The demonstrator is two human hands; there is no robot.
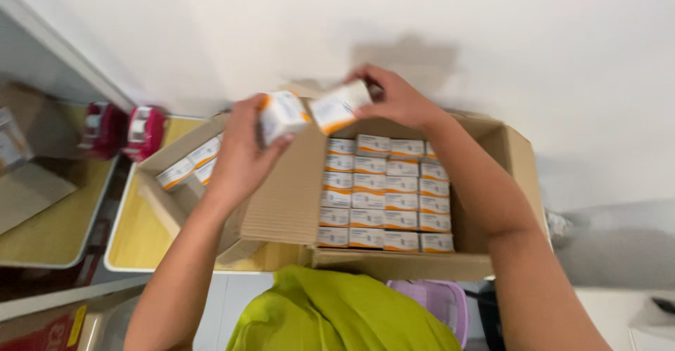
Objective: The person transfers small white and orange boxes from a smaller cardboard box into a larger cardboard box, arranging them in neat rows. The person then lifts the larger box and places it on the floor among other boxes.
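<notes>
Left hand (242,150) grip clamped on small white-orange box (281,115); right hand (397,98) grip clamped on second box (339,106), above open carton (510,161) of same boxes.

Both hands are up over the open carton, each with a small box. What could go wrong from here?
1. The left hand and right hand each hold a small white-and-orange box, left box and right box, by the fingertips above the carton; either might slip and fall onto the packed rows.
2. The rows look tightly filled, so forcing a box in could crush it.
3. The carton seems to overhang the yellow tray and might tip.
</notes>
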